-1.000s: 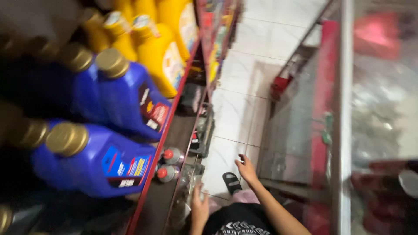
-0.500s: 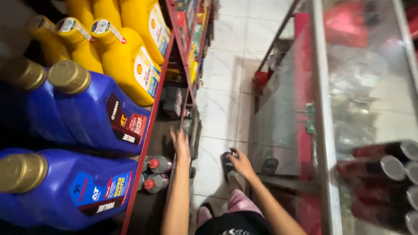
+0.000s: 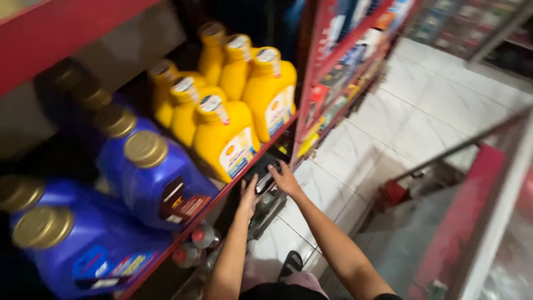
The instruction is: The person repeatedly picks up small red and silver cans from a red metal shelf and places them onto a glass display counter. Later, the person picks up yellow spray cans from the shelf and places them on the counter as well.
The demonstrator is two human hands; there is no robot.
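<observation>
Both my hands reach down to the lower shelf under the yellow jugs. My left hand [image 3: 248, 194] lies with its fingers spread against the left side of a dark container [image 3: 261, 168]. My right hand [image 3: 284, 179] curls over the container's right side. The container sits at the shelf's front edge, blurred and partly hidden by my fingers. Above it, several yellow jugs [image 3: 227, 139] with white caps stand on the red shelf [image 3: 244, 172].
Big blue jugs [image 3: 155, 183] with gold caps fill the same shelf at the left. Small red-capped bottles [image 3: 202, 236] lie below. A second red rack [image 3: 338, 66] of small packets runs beyond. A glass counter [image 3: 488, 183] stands on the right, across a white tiled floor [image 3: 344, 161].
The view has swung up and left along the shelves. My right hand has moved from over the floor to the shelf, joining the left hand on the dark container.
</observation>
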